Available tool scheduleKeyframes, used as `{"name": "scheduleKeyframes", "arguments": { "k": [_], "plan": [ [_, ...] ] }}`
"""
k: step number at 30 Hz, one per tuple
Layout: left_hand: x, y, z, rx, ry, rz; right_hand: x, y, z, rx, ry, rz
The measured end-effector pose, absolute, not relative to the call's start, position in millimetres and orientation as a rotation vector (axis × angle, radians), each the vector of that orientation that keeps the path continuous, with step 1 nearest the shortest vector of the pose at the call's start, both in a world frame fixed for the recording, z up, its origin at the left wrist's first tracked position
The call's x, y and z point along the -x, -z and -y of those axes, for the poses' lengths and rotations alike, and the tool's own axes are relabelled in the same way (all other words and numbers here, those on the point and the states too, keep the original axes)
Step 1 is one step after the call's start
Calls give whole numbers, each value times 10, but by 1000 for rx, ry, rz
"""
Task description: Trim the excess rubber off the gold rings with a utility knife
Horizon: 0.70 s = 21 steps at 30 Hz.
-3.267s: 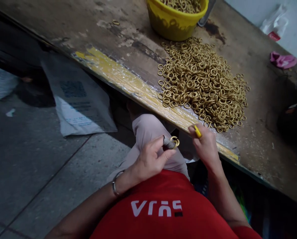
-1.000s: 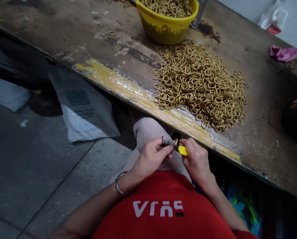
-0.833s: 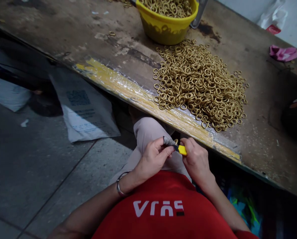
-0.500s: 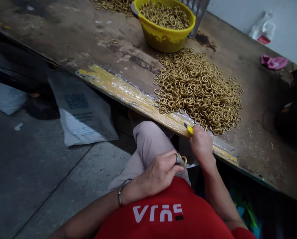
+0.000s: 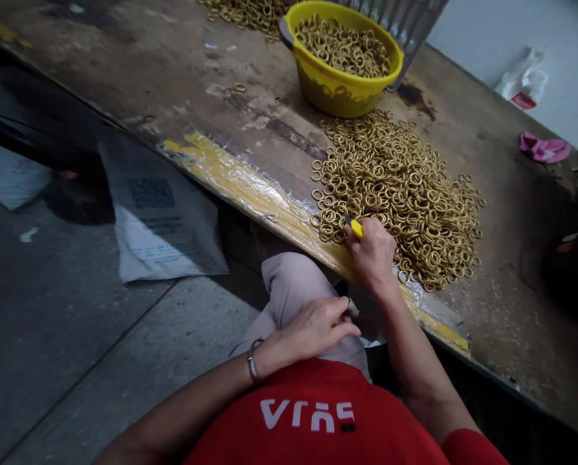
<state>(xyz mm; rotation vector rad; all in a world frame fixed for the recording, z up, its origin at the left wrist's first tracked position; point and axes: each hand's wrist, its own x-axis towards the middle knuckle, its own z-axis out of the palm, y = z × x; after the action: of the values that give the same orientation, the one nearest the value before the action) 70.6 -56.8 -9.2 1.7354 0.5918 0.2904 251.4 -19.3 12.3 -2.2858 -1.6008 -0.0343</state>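
My right hand [image 5: 373, 252] is closed around a yellow utility knife [image 5: 354, 227], its dark tip pointing up and left. The hand is at the near left edge of a big heap of brass-coloured rings [image 5: 405, 187] and touches or nearly touches several of them. Over my lap is my left hand [image 5: 318, 326], thumb and forefinger apart, with no ring visible between them. A grey wrap [image 5: 353, 309] covers one of its fingertips; its other fingers are curled and partly hidden.
A yellow basin [image 5: 340, 87] full of rings stands behind the heap, beside a grey slatted crate [image 5: 407, 32]. More rings [image 5: 254, 14] lie at the far left. Taped yellow edging [image 5: 250, 187] runs along the worktable's near side. A white sack [image 5: 167, 226] stands below.
The ring seen at my left fingertips is gone from view. My right hand has moved left and up with the knife, from the table edge to the heap. The view has shifted slightly.
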Motion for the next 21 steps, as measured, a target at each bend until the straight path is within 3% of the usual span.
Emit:
{"name": "scheduleKeyframes", "arguments": {
  "k": [6, 11, 16, 21],
  "plan": [
    [-752, 22, 204, -1244, -382, -699, -2599, -196, 183, 2090, -84, 1430],
    [-812, -99, -49, -808, -632, -669, -2548, -388, 437, 1784, -565, 1125],
    [-840, -185, -86, -679, -533, -501, -2401, -413, 686, 1641, -922, 918],
    [-805, -193, 11, -611, -458, -453, -2304, -424, 832, 1622, -974, 935]
  ]
}}
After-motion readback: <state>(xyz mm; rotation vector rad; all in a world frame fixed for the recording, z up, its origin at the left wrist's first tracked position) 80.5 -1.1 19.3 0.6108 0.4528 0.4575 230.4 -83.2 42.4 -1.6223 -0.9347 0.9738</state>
